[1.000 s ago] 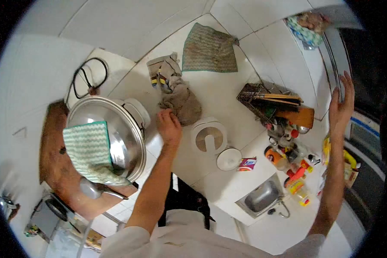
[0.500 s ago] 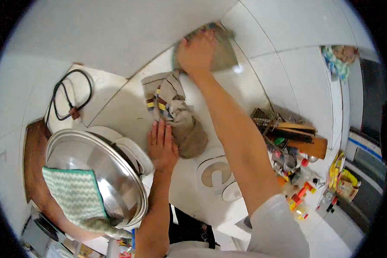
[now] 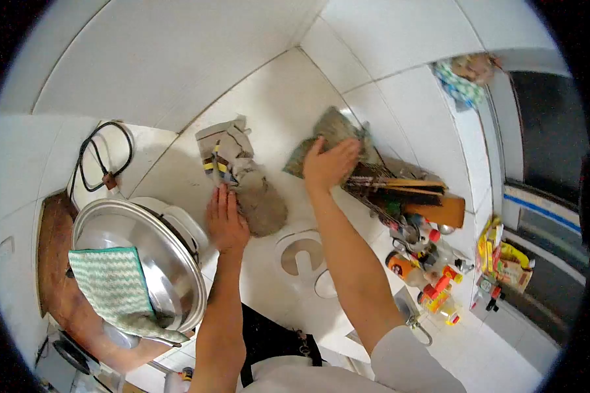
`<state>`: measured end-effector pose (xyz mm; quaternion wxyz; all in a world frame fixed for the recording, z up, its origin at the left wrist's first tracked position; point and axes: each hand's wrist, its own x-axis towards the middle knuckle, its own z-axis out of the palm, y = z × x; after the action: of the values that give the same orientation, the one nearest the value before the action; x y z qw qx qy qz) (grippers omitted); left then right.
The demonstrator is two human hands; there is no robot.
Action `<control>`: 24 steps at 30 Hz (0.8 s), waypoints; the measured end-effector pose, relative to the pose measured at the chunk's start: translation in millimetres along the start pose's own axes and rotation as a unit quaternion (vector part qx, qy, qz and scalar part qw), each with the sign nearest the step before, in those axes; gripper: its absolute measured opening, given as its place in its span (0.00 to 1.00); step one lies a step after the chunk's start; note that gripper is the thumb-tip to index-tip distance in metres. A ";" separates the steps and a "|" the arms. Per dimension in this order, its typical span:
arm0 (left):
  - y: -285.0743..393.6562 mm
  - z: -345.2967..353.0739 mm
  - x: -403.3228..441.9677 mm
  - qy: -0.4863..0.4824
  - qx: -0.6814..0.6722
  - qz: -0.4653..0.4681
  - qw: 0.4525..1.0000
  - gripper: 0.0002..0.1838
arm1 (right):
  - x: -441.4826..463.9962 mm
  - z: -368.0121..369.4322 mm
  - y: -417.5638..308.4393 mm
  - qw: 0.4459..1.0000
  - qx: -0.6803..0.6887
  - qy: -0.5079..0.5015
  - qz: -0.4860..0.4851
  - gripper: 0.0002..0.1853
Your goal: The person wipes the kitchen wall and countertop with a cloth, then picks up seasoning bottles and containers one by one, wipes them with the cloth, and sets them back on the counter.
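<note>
My right hand [image 3: 331, 162] presses with outstretched fingers on a grey-green cloth [image 3: 337, 124], which lies bunched on the pale counter [image 3: 262, 98] by the tiled wall. On the left, my left hand [image 3: 228, 216] rests with its fingers extended, their tips at the near edge of a brown-grey cloth [image 3: 262, 203] with yellow and dark stripes. That second cloth is crumpled, and whether the fingertips press on it or only touch its edge I cannot tell.
Left of my arms, a lidded steel pot [image 3: 170, 255] carries a striped cloth [image 3: 111, 281]. A black cable [image 3: 78, 164] lies behind it. On the right are a wooden board [image 3: 442, 211] and several bottles [image 3: 432, 295]. A white oval item [image 3: 288, 265] sits between my arms.
My right hand has slid the grey-green cloth out of the far corner, toward me and along the right wall to the board. My left hand stays beside the striped cloth. The view has shifted.
</note>
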<state>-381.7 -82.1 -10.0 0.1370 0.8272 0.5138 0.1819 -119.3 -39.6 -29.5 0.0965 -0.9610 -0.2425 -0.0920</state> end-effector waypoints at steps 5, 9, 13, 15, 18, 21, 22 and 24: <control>-0.2 -0.7 -1.9 -0.004 0.002 -0.011 1.000 0.27 | 30.7 19.5 -15.5 0.993 -0.083 -0.016 0.080 0.41; -4.7 0.4 -9.1 -0.024 -0.007 -0.007 1.000 0.30 | 40.2 32.0 -46.3 0.988 0.037 0.056 -0.142 0.32; -1.0 2.0 -10.5 -0.036 0.009 -0.010 0.999 0.30 | 74.5 69.5 -151.9 0.933 0.094 0.053 -0.344 0.31; -9.5 5.7 -6.7 -0.033 0.021 -0.008 0.999 0.30 | 80.6 67.6 -169.6 0.938 0.124 0.038 -0.320 0.29; 2.3 13.5 2.3 0.003 -0.004 -0.002 1.000 0.31 | 72.5 53.2 -127.9 0.914 0.172 0.030 -0.366 0.30; -1.1 5.5 -0.4 0.014 -0.018 0.008 1.000 0.30 | 41.0 15.8 -61.2 0.953 0.140 0.010 -0.268 0.35; -0.9 5.2 -0.8 0.009 -0.012 0.004 1.000 0.30 | 31.3 17.0 -37.9 0.974 0.108 0.018 -0.201 0.36; -0.1 2.2 -3.1 -0.007 -0.007 -0.010 1.000 0.30 | 20.0 8.8 -16.4 0.988 0.062 0.032 -0.136 0.40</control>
<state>-382.1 -84.9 -12.5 0.1480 0.8223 0.5197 0.1787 -108.8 -14.4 -31.3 0.1497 -0.9078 -0.3730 -0.1196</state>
